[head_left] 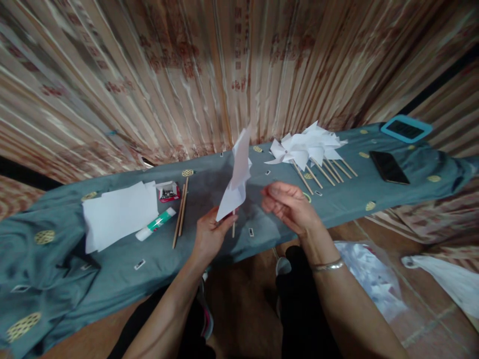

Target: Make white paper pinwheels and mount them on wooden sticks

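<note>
My left hand (212,233) is closed on the stick of a white paper pinwheel (239,174), held upright and seen nearly edge-on above the cloth. Below the fingers the lower end of its wooden stick shows. To the right of the pinwheel, my right hand (286,204) hovers with its fingers curled and partly smeared by motion. Whether anything small sits between those fingertips is hidden. Beyond the right hand lie several more paper pinwheels (312,144), overlapping in a row with their sticks towards me.
At left are white paper sheets (121,212), a glue stick (156,224), a small red box (168,191) of metal pieces and loose wooden sticks (181,212). A black phone (389,167) and a blue-framed timer (406,129) lie right. A plastic bag (368,274) rests on the floor.
</note>
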{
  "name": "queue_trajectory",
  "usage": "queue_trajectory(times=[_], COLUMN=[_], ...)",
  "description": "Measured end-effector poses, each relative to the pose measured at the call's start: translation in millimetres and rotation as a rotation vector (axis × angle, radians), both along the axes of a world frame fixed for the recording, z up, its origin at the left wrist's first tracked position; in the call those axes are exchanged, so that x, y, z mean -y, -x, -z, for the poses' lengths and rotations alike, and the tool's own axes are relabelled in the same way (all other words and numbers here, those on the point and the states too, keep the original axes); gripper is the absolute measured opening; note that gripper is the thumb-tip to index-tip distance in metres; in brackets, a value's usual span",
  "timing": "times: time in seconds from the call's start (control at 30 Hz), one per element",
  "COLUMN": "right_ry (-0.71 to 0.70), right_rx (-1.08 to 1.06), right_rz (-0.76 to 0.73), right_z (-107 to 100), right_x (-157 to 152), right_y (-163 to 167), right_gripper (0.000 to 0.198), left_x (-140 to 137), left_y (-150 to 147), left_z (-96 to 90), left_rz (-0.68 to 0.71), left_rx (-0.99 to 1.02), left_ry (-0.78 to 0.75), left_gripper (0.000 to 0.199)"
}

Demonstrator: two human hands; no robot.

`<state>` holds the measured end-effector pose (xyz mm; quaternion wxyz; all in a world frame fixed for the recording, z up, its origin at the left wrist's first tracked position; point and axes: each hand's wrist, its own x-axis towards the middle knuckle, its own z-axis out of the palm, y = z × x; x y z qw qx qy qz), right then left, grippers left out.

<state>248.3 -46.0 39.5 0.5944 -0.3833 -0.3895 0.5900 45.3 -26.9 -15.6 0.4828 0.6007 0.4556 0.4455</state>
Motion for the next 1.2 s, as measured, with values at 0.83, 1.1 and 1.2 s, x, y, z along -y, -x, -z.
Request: queue_trajectory(times=[0.83,1.1,1.2], right_ry=[0.214,0.198,0.106], right_rx=[-0.020,0.202,0.286], right_rz=[-0.103,-0.165,0.152], right_z=[4.9,1.5,11.1], right_x=[-18.6,-14.9,-23.0], right_y=[23.6,0.9,-6.7], right_gripper=[0.044,0.039,0.036], left_x=[-0.9,-0.6,1.0], left_y=[2.6,4.0,2.5], left_z=[-13.3,-10.0,-8.8], left_rz=[0.073,0.048,0.059], left_rx=[0.069,0.062,0.099], left_ry=[-0.009,0.037,0.121], left_gripper=[0.012,0.019,0.026])
